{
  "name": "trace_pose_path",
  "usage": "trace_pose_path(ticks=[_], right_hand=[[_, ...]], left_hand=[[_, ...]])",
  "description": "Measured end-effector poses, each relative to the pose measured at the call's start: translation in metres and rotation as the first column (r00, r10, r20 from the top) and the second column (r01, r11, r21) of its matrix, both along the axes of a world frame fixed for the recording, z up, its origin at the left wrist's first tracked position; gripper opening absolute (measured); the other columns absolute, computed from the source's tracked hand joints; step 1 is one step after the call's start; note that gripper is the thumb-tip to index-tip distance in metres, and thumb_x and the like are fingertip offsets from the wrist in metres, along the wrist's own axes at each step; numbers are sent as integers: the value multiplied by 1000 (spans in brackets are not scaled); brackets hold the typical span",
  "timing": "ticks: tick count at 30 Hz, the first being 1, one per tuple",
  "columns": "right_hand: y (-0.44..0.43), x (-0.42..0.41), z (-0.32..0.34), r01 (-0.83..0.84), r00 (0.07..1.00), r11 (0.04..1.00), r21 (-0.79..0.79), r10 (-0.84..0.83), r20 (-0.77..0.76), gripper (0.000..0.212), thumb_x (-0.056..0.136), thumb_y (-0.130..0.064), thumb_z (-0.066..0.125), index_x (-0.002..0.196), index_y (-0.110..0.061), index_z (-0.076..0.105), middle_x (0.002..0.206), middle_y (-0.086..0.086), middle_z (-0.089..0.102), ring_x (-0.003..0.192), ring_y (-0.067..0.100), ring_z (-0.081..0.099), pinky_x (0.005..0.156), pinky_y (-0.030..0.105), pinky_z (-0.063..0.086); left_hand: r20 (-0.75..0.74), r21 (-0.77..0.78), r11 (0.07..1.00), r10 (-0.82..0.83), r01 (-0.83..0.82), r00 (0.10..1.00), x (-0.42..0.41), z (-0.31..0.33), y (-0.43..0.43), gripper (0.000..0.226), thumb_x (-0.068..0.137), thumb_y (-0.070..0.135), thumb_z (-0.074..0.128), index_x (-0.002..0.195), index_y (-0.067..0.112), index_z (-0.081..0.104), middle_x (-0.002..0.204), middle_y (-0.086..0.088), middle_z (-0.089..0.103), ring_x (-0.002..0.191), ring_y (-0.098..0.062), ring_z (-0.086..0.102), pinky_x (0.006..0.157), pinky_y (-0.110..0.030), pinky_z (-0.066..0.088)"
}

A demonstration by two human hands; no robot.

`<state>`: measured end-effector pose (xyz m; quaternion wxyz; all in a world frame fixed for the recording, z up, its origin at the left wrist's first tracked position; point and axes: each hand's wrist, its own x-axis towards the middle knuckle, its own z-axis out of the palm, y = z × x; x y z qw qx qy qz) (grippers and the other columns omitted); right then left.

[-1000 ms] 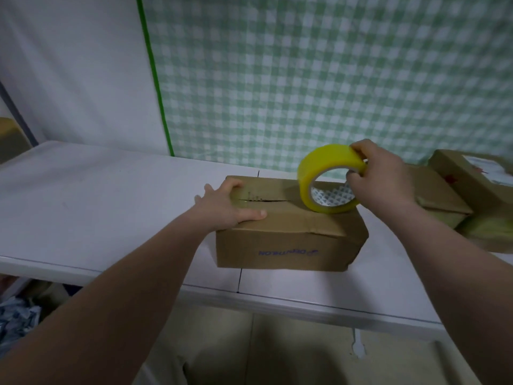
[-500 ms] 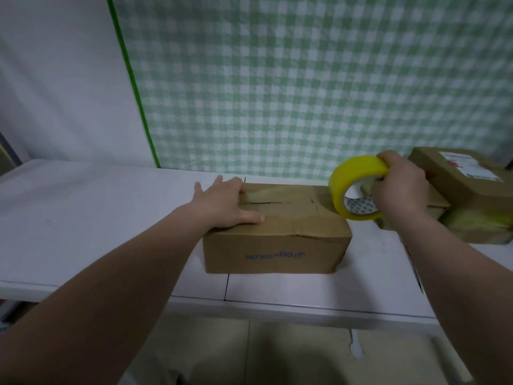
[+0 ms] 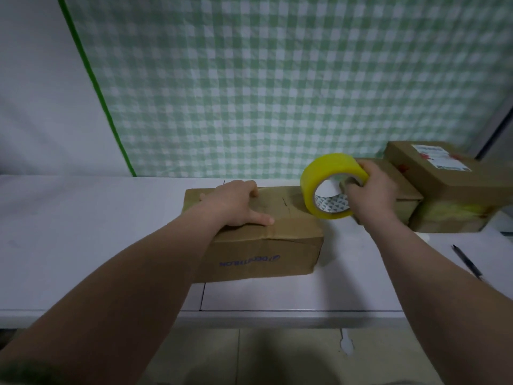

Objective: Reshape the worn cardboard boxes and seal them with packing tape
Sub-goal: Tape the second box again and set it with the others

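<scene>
A worn brown cardboard box point(image 3: 266, 254) with blue upside-down print lies on the white table point(image 3: 83, 232) in front of me. My left hand point(image 3: 236, 204) presses flat on the box's top, fingers straight, over the flap seam. My right hand point(image 3: 369, 195) grips a yellow roll of packing tape point(image 3: 327, 179), fingers through its core, holding it upright just past the box's right top edge. A clear strip of tape seems to run from the roll across the box top, though I cannot make it out for certain.
Two more brown boxes stand at the right rear: a low box point(image 3: 405, 195) behind my right hand and a larger labelled box point(image 3: 444, 173) stacked on yellowish packaging. A black pen point(image 3: 467, 262) lies on the table at right. A green checked curtain hangs behind.
My right hand has carried the tape roll from the box's top to just beyond its right edge. My left hand has stayed pressed on the box top.
</scene>
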<state>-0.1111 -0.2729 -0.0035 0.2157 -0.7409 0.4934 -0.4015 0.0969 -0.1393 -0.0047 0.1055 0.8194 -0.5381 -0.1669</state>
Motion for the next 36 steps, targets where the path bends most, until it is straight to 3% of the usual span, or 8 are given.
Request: trace_pose_path(ticks=[5,9,16,19,23,30,33,36], right_hand=[[-9,-8,12,-74,970,989,-130,42,-240,40,84,-4,51,119,-22,56,103,11,61,92,35,56,71,36,44],[-13,-7,10,-66,952,989,-135,22,-304,46,86,-4,49,126,-26,52,109,11,59,93,36,57,69,38,46],[-27,-24,3,-126,904,971,-203,28,-427,52,83,0,47,129,-23,53,121,14,57,105,40,55,82,46,48],[-27,-26,-7,-139,881,970,-201,28,-472,51,82,1,47,127,-21,53,112,16,56,95,41,56,70,40,42],[-25,-24,-20,-132,868,976,-171,30,-496,43,82,4,47,119,-16,55,99,16,51,85,40,55,64,37,35],[-16,-21,-34,-83,894,987,-140,12,-447,46,76,11,45,113,-13,57,102,17,54,90,40,54,65,36,37],[-7,-25,-35,-50,894,990,-132,-15,-449,38,77,10,44,105,-13,54,97,18,54,79,36,51,62,36,34],[10,-28,-34,10,874,993,-121,-68,-481,36,81,6,44,109,-15,53,95,15,53,79,36,53,61,35,34]], left_hand=[[40,31,999,-12,11,999,-5,7,0,81,68,66,69,131,23,44,135,1,44,119,-23,47,100,-44,42],[55,53,999,-15,12,998,-7,8,-1,83,68,68,68,133,23,43,137,1,42,120,-24,46,101,-45,41],[57,66,998,-1,-2,998,-5,4,-2,85,65,71,67,134,27,41,139,3,40,123,-25,43,101,-49,41],[59,67,998,-2,-2,998,-5,4,-4,86,65,71,67,134,27,41,137,3,41,122,-25,44,101,-49,40],[57,59,998,0,-3,998,-2,1,-4,85,65,73,65,133,29,41,138,4,40,123,-25,43,101,-51,38],[87,20,1000,15,-17,996,-7,-5,4,83,71,75,55,139,31,35,145,5,36,134,-26,33,107,-64,22],[122,38,999,-14,10,992,-12,-7,11,80,80,73,43,148,34,22,156,6,20,145,-27,13,111,-66,8],[208,33,999,-8,2,978,-8,-14,24,89,79,78,28,151,30,9,160,1,8,146,-24,8,113,-61,11]])
